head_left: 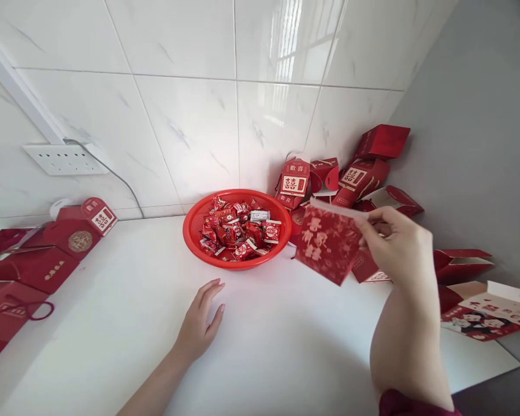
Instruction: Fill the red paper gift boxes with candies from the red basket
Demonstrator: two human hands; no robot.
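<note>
Between the thumb and fingers of my right hand [394,240] is the upper right corner of a flat red gift bag [327,242] with gold print and a pale top edge. It hangs tilted above the table, right of the basket. My left hand [201,320] is over the white table in front of the basket, its fingers apart and nothing in them. A red plastic basket [190,242] holds many wrapped candies [238,228], mostly red, with one silvery piece among them.
Red gift boxes [294,182] are piled against the wall at the back right. More red boxes [52,268] stand in a row at the left. An opened printed bag [481,318] lies at the right edge of the white table [125,323]. A power strip [65,160] with a cable is on the tiled wall.
</note>
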